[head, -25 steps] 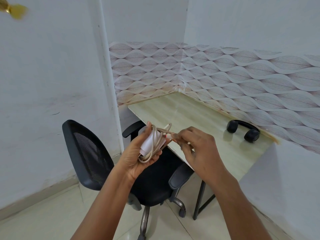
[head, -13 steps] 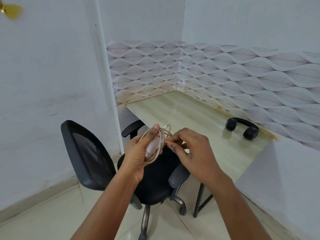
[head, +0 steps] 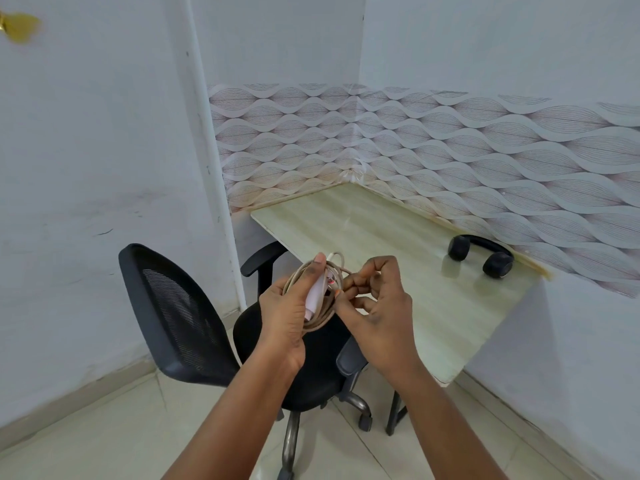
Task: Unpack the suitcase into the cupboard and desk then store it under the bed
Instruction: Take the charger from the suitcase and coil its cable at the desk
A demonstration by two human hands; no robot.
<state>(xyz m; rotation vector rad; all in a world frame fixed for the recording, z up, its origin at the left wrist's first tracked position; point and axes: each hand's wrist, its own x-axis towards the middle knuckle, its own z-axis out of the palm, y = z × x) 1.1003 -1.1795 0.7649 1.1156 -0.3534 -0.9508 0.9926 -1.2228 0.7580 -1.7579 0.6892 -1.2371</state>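
The person stands at the corner worktop with a white charger and its coiled beige cable held up in front of the chest, above the seat of the black office chair. The left hand grips the bundle, thumb laid over the white charger body and the cable loops, fingers curled behind it. The right hand pinches a strand of the cable at the bundle's right side, its fingers bent close together on the cord, apparently tidying or tucking the loose end.

As for progress: a pair of black headphones already lies on the worktop near the wall at the far right, which suggests at least one desk item has been unpacked. The charger looks to be the next one and is not yet set down; it is near the worktop's front edge but apart from the surface. Neither the suitcase, the cupboard nor the bed is in view, so how much remains in the case cannot be told. By the task, the rest of the unpacking and stowing the suitcase under the bed are most likely still to come.
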